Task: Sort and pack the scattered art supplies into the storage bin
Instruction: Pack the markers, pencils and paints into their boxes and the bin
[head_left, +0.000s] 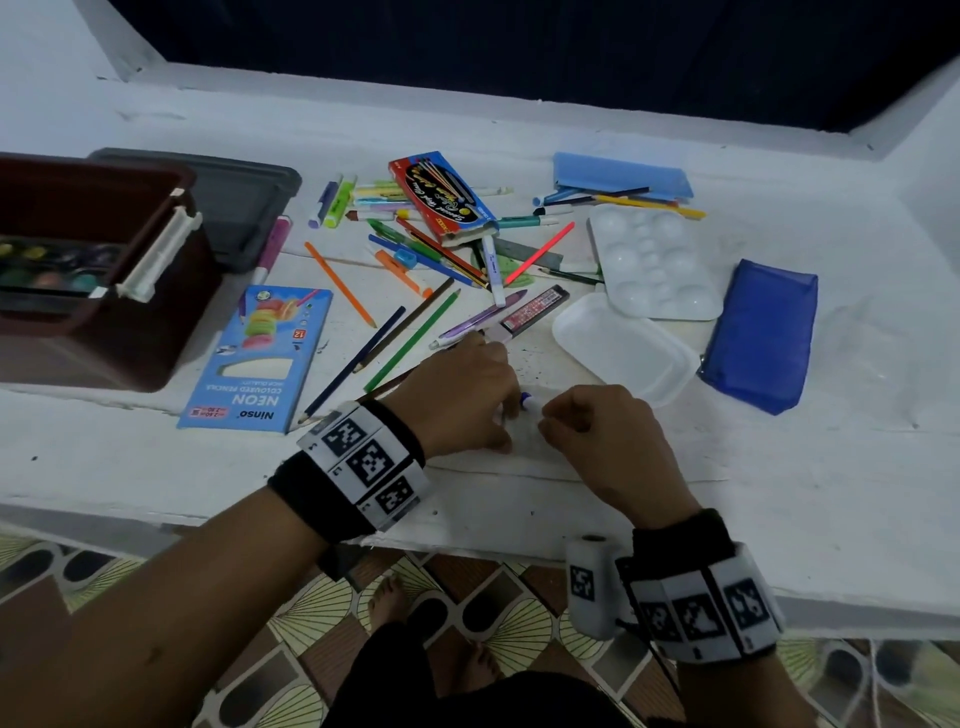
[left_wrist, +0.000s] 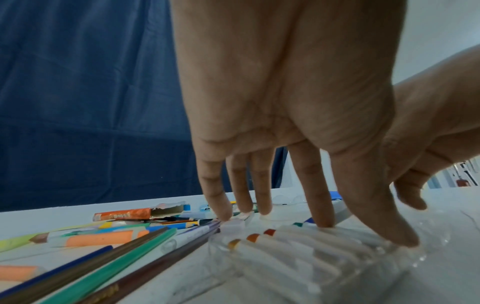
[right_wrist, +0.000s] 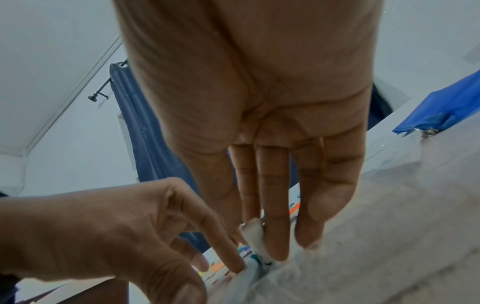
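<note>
The white tabletop (head_left: 675, 493) has art things all over it. The dark red bin (head_left: 104, 338) sits at the far left edge, open, with paints (head_left: 47, 265) inside. Next to the bin lies a blue box (head_left: 260, 358). It says "Ninso", "NEON" and "COLOURED PENCILS", with a "12" on it. A red box (head_left: 447, 197) lies farther back in the pile of pens and pencils; its curly writing is too small to read. Close to the person, right under both hands, lies a clear pack (left_wrist: 298, 246) of white markers. The markers lie side by side, and their coloured caps point away from the person, toward the pile. The left hand (head_left: 457, 395) is above the pack with its grip apart: the fingers (left_wrist: 322, 195) are straight and press down on the clear cover. The right hand (head_left: 597, 436) touches the pack's right end with its fingertips, but I cannot tell if its grip is pinching the cover or only touching it. The bin lies to the left of both hands, so the left hand is nearer to it. I think the pack needs a firm hold first, then a long carry left to the bin.
</note>
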